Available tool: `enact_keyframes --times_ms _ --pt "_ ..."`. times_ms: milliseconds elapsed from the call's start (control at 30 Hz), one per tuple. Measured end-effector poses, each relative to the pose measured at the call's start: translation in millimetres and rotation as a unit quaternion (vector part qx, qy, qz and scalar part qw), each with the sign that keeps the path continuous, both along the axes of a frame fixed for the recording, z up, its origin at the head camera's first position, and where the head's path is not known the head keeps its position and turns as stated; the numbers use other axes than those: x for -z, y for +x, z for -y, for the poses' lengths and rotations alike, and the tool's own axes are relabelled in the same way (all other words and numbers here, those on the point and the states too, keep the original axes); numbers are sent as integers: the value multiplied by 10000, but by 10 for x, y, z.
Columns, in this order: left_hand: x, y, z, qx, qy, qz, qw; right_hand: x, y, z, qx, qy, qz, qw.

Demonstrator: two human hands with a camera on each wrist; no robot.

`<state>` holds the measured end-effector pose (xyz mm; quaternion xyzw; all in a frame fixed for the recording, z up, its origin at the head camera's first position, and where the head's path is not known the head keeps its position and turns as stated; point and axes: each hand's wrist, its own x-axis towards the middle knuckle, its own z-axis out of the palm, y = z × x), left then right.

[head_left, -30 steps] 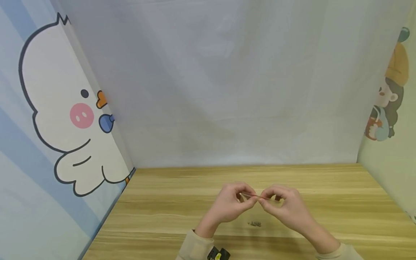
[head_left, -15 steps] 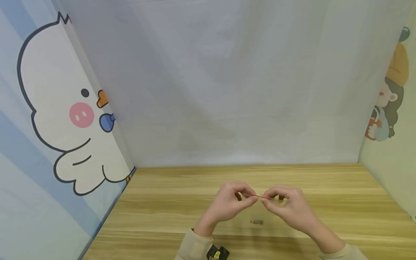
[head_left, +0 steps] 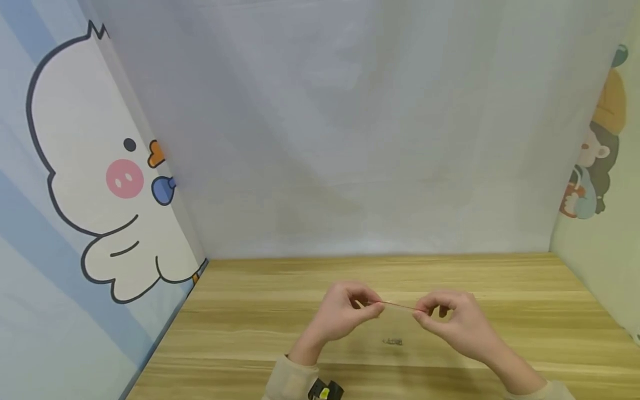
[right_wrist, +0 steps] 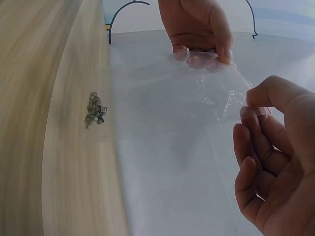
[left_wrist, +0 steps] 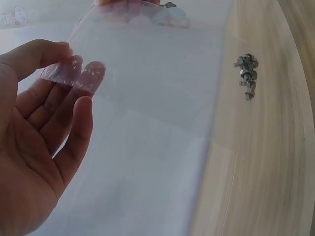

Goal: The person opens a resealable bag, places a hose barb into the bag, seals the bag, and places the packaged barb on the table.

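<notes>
A clear zip-lock bag [right_wrist: 162, 98] hangs between my two hands, its red-lined top edge stretched taut. My left hand [head_left: 345, 311] pinches the left end of that edge between thumb and fingers. At the right end, my right hand [head_left: 452, 322] pinches the same edge with thumb and forefinger. A small cluster of metal screws or bolts [left_wrist: 247, 73] appears to sit at the bag's lower end, seen through the plastic; their exact kind is too small to tell. Fingers show through the film in both wrist views.
Below the hands spreads a wood-grain table [head_left: 250, 311]. A pale grey curtain [head_left: 350, 139] rises behind it, with cartoon-printed walls [head_left: 85, 139] at the sides. A small black device [head_left: 326, 390] sits at the left sleeve.
My hands have drawn apart along the bag's top edge, the left going left and the right going right. More of the red line shows between them. Both hands keep their pinch.
</notes>
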<state>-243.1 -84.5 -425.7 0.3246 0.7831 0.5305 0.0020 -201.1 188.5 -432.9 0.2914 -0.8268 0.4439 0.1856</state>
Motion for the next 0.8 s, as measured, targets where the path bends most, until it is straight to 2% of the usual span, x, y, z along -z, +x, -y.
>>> enact_keyframes --times_ms 133,233,333,467,633,800 --pt "12 24 78 -33 -5 225 9997 5 50 -79 0 -12 426 9991" --pt "-3 53 114 173 8 381 9991 -16 89 -136 -153 62 830 9964" --pt "-18 81 131 395 43 636 9972 -52 115 -198 -376 105 1258 9913" --pt "2 74 109 420 -12 893 9951 -92 89 -276 -465 76 1943 9798" --pt "94 17 47 178 -129 952 9952 -60 -8 -294 -9 104 2752 9613" --pt "185 -23 -19 -79 -91 892 9959 20 -79 -276 519 102 2929 9547"
